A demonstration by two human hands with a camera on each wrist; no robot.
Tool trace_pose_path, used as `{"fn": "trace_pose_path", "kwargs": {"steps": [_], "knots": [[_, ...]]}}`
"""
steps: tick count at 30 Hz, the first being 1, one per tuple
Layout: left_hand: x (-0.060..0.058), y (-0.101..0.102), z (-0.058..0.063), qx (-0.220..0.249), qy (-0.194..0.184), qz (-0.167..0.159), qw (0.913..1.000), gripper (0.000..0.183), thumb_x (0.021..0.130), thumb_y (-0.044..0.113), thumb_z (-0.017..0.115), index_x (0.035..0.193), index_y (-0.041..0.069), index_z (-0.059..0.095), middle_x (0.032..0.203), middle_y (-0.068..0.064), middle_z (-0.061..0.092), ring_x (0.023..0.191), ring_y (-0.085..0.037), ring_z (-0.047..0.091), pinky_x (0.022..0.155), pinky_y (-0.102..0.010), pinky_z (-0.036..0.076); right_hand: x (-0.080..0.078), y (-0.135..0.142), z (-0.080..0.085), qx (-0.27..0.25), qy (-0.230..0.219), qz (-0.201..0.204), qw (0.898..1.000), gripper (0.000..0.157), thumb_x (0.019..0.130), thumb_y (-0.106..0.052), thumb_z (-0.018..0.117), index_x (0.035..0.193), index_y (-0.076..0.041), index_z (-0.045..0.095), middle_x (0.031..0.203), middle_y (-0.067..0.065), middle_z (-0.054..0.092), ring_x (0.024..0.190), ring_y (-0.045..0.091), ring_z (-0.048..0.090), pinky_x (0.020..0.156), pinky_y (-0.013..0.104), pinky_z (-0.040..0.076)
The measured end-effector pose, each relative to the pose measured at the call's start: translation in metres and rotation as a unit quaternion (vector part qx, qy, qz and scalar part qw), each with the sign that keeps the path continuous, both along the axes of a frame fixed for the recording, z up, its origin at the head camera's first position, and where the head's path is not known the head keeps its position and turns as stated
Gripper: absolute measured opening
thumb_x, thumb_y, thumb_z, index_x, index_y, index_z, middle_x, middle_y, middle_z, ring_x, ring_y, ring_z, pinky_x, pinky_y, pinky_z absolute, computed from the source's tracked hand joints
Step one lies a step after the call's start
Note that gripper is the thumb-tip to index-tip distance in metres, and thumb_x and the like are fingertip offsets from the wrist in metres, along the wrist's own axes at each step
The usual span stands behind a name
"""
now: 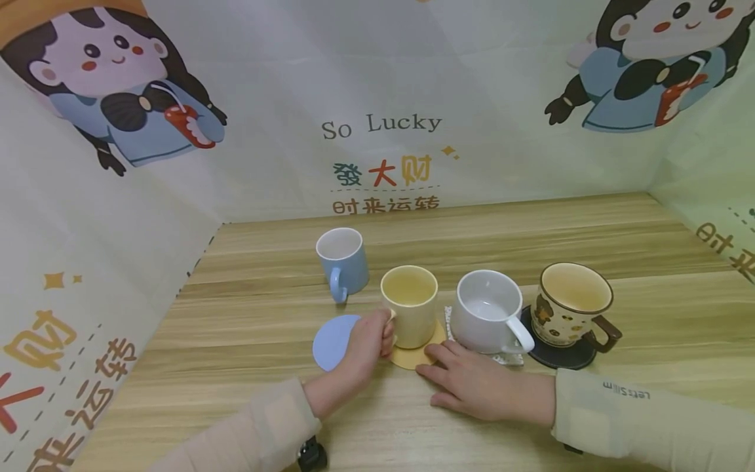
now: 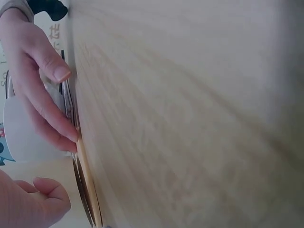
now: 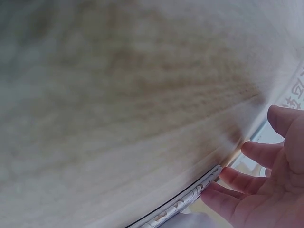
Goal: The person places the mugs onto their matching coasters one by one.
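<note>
My left hand (image 1: 366, 344) grips the handle of a pale yellow mug (image 1: 413, 314), its fingers curled round it. The mug stands upright over a round yellow coaster (image 1: 409, 360). Spread and fairly straight, the fingers of my right hand (image 1: 474, 383) rest at that coaster's right front edge. In the left wrist view the curled left hand (image 2: 35, 206) is at the lower left, with the right hand (image 2: 35, 90) above it. The right wrist view has the right hand's (image 3: 270, 178) fingertips by the coaster edges.
A blue coaster (image 1: 330, 342) lies left of the yellow one, partly behind my left hand; a blue mug (image 1: 350, 269) stands farther back. To the right are a white mug (image 1: 483, 321) on a patterned coaster (image 1: 512, 360) and a brown-handled cream mug (image 1: 554, 321) on a black coaster (image 1: 560, 355).
</note>
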State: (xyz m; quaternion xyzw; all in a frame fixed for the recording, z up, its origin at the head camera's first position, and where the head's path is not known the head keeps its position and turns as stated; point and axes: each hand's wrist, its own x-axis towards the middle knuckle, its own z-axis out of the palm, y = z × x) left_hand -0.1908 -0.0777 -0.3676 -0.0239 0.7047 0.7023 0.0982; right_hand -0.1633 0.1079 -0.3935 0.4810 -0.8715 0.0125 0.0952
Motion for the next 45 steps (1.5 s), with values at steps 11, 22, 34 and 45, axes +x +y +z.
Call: {"fn": "trace_pose_path", "kwargs": {"steps": [11,22,34,45], "knots": [[0.011,0.005,-0.002,0.002,-0.013,0.002,0.9999,0.036,0.088,0.018,0.037,0.053,0.015,0.032,0.044,0.004,0.031,0.043,-0.008,0.029,0.046,-0.021,0.028,0.007,-0.002,0.007,0.0,-0.099,-0.068,0.993,0.051,0.087,-0.038,0.056,0.124,-0.002,0.054,0.122,0.02,0.048,0.107,0.03,0.054,0.09,0.04,0.046],[0.018,0.006,-0.007,0.004,-0.012,-0.013,0.9998,0.035,0.088,0.018,0.034,0.053,0.013,0.032,0.046,0.003,0.032,0.046,-0.009,0.031,0.047,-0.021,0.029,0.005,-0.001,0.004,-0.01,-0.058,-0.042,0.997,0.047,0.086,-0.036,0.058,0.119,-0.003,0.057,0.108,0.012,0.049,0.096,0.021,0.051,0.084,0.035,0.047],[0.025,0.007,-0.009,0.003,0.009,-0.016,0.9998,0.037,0.092,0.022,0.032,0.057,0.014,0.033,0.048,0.003,0.034,0.049,-0.009,0.033,0.051,-0.022,0.031,0.004,-0.001,0.003,-0.007,-0.045,-0.033,0.998,0.047,0.086,-0.036,0.058,0.119,-0.003,0.057,0.11,0.013,0.05,0.099,0.022,0.052,0.086,0.036,0.047],[0.026,0.008,-0.013,0.006,0.008,-0.018,0.9998,0.038,0.095,0.023,0.031,0.058,0.013,0.034,0.05,0.002,0.034,0.05,-0.011,0.033,0.051,-0.023,0.03,0.004,0.0,0.004,-0.002,-0.054,-0.042,0.998,0.048,0.086,-0.037,0.058,0.121,-0.003,0.057,0.114,0.015,0.05,0.104,0.025,0.052,0.089,0.038,0.046]]}}
